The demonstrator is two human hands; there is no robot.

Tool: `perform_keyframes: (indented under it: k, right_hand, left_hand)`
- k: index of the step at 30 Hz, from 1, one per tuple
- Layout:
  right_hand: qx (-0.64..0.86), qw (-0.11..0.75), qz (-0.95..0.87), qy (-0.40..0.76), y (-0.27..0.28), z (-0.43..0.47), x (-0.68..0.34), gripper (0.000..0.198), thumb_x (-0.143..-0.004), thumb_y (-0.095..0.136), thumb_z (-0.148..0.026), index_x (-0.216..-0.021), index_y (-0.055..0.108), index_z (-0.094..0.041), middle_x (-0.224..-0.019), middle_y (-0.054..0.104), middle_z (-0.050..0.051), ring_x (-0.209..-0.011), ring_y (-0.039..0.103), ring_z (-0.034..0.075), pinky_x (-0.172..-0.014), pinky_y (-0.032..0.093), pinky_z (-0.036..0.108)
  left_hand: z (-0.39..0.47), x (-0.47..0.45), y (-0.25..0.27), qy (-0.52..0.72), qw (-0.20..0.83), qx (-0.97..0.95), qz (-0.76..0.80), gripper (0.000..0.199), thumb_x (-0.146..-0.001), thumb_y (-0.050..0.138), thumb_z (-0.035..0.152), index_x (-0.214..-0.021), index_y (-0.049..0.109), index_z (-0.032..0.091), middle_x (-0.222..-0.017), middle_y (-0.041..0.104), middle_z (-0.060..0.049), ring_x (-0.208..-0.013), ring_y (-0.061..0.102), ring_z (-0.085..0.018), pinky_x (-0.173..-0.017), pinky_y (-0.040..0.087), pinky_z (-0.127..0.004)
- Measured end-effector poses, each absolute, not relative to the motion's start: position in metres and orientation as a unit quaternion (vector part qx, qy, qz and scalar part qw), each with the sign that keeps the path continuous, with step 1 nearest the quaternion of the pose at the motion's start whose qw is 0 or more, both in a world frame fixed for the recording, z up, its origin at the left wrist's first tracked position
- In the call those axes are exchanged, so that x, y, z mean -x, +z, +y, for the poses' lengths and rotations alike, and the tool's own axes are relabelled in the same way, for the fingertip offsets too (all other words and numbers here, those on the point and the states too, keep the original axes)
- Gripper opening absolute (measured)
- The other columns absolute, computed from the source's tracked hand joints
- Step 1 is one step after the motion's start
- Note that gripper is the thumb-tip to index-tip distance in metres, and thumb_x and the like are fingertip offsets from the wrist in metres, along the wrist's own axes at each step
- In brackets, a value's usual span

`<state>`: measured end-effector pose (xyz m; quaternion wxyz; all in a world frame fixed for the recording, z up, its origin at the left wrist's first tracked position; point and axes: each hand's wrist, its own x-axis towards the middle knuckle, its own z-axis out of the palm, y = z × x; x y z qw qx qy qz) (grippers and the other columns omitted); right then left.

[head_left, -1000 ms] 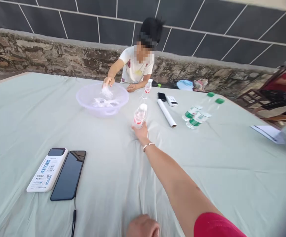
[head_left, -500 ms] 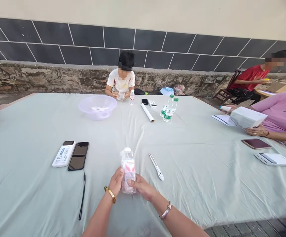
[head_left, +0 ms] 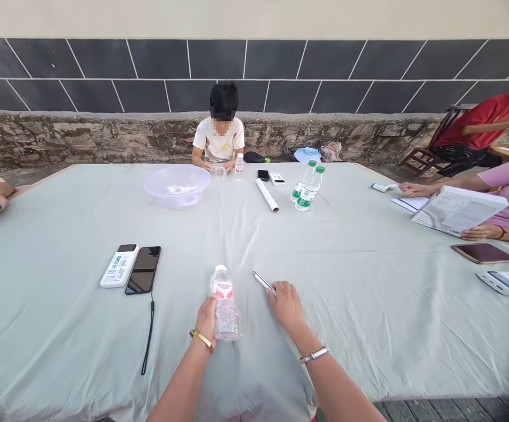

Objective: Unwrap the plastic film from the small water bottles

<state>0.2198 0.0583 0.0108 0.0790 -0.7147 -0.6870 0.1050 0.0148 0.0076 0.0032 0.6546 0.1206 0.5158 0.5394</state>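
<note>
My left hand (head_left: 206, 321) is closed around the left side of a clear water bottle (head_left: 224, 302) with a white cap and a pink-and-white label. Loose clear plastic film covers the bottle's lower part, and the bottle leans slightly on the cloth. To its right, my right hand (head_left: 287, 303) has its fingers closed over the handle of a slim white utility knife (head_left: 263, 282). The knife's front end points away to the upper left; its rear is hidden under the hand.
Left of the bottle lie a white power bank (head_left: 119, 268) and a black phone (head_left: 143, 271) with a strap. Farther off are a purple translucent basin (head_left: 177, 199), a white roll (head_left: 267, 195) and two green-capped bottles (head_left: 308, 190). Other people sit around the table.
My right hand has left the bottle, moved right and taken hold of the utility knife. My left hand still holds the bottle. The view has shifted slightly.
</note>
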Motion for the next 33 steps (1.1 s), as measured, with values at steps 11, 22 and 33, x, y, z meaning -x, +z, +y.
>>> perform_keyframes:
  k: [11, 22, 33]
  right_hand:
    - [0.563, 0.199, -0.737, 0.317, 0.067, 0.058, -0.176, 0.025, -0.085, 0.05, -0.028, -0.105, 0.064, -0.027, -0.096, 0.069, 0.0, -0.084, 0.062, 0.018, -0.072, 0.042, 0.027]
    - [0.362, 0.103, -0.709, 0.596, 0.09, 0.04, -0.234, 0.038, -0.074, 0.065, -0.046, -0.098, 0.072, -0.018, -0.08, 0.067, 0.002, -0.067, 0.054, 0.013, -0.061, 0.04, 0.023]
    - [0.746, 0.162, -0.637, 0.11, 0.0, 0.088, -0.228, 0.03, -0.086, 0.047, -0.027, -0.108, 0.065, -0.016, -0.104, 0.063, 0.013, -0.099, 0.053, 0.025, -0.086, 0.039, 0.035]
  left_hand:
    - [0.011, -0.007, -0.002, 0.554, 0.639, -0.075, 0.528, 0.039, -0.069, 0.066, 0.052, -0.079, 0.061, 0.016, -0.06, 0.063, -0.001, -0.051, 0.06, -0.016, -0.051, 0.047, -0.028]
    - [0.017, 0.017, 0.001, 0.553, 0.687, -0.025, 0.471, 0.023, -0.08, 0.058, 0.041, -0.084, 0.057, 0.018, -0.067, 0.063, -0.001, -0.059, 0.064, -0.017, -0.063, 0.056, -0.034]
    - [0.017, 0.01, 0.007, 0.53, 0.699, -0.033, 0.479, 0.021, -0.079, 0.059, 0.041, -0.082, 0.059, 0.02, -0.064, 0.065, -0.004, -0.056, 0.065, -0.018, -0.054, 0.054, -0.031]
